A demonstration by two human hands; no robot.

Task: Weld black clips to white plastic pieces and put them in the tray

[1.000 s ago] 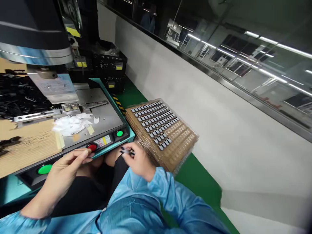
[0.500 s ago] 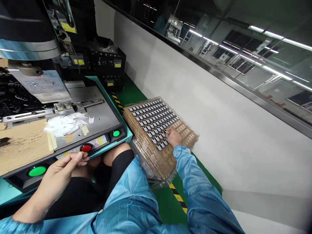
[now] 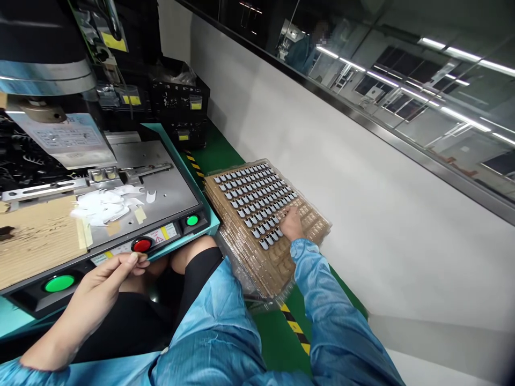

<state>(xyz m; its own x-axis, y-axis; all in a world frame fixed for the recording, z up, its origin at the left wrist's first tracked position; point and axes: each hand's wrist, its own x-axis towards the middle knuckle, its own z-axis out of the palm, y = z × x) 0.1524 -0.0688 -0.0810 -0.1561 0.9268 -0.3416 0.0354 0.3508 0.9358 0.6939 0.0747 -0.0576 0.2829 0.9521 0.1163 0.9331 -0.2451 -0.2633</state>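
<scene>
My right hand (image 3: 292,224) reaches over the top clear plastic tray (image 3: 311,212), its fingers bent and close together by the ends of the filled rows. What it holds, if anything, is hidden. Rows of small light-grey, notched parts with dark ends (image 3: 257,198) fill much of that tray. My left hand (image 3: 116,276) hovers just in front of a red button (image 3: 142,245) on the machine, thumb and fingers pinched together. Whatever is between those fingertips is too small to make out. A pile of white notched pieces (image 3: 102,206) lies on the machine's metal plate (image 3: 177,187).
More trays are stacked under the top one. Green buttons (image 3: 59,283) (image 3: 192,220) flank the red one. A press head (image 3: 44,80) overhangs the plate at left. Black crates (image 3: 179,102) stand behind; a white wall (image 3: 341,177) with a window runs along the right.
My right hand has shifted slightly right and away over the tray, and the parts beside its fingertips show more plainly. The left hand keeps its pinch almost in place. The view has turned slightly.
</scene>
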